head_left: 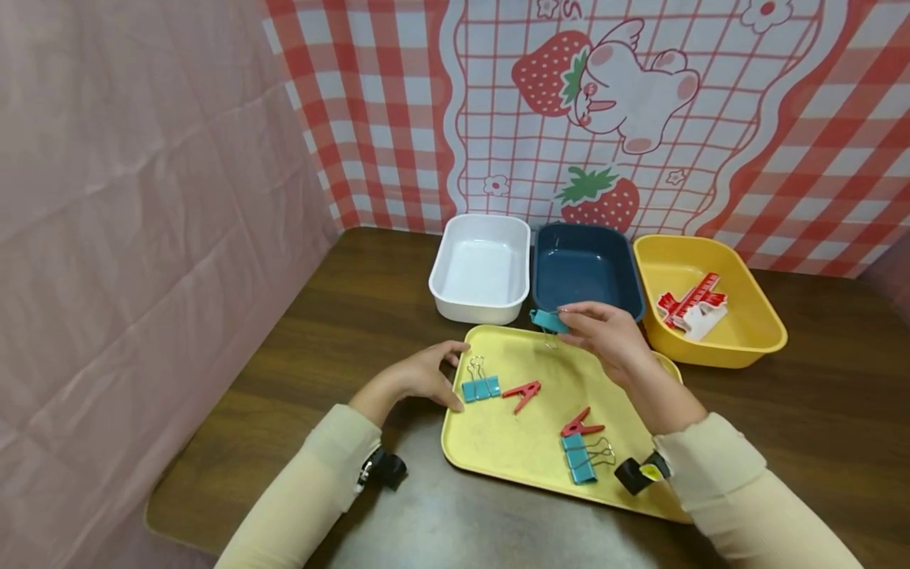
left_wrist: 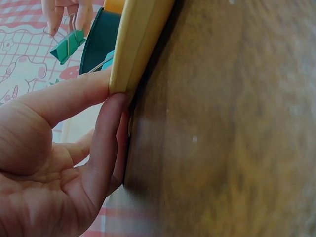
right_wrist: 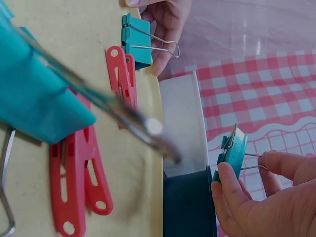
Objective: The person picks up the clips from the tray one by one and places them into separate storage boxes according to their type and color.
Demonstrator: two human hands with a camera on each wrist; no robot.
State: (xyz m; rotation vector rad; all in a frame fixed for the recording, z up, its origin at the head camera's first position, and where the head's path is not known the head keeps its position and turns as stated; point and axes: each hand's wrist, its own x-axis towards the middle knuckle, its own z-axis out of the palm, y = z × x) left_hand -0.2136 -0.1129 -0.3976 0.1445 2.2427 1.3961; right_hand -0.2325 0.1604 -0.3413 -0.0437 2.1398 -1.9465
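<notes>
My right hand (head_left: 613, 338) pinches a teal binder clip (head_left: 548, 320) above the far edge of the yellow tray (head_left: 522, 450), close to the navy bin. In the right wrist view, thumb and fingers are on this binder clip (right_wrist: 238, 148) and its wire handles. At the tray's left side, my left hand (head_left: 425, 374) grips the rim between thumb and fingers, as the left wrist view shows. On the tray, a second teal binder clip (head_left: 482, 388) lies beside a red clothespin (head_left: 523, 393). Nearer me, another red clothespin (head_left: 579, 426) touches a third teal binder clip (head_left: 579, 459).
Behind the tray stand a white bin (head_left: 479, 304), a navy bin (head_left: 586, 273) and a yellow bin (head_left: 718, 353) in a row. Red and white clips (head_left: 700, 312) lie in the yellow bin. A checked cloth (head_left: 398, 103) hangs behind the wooden table (head_left: 306, 348).
</notes>
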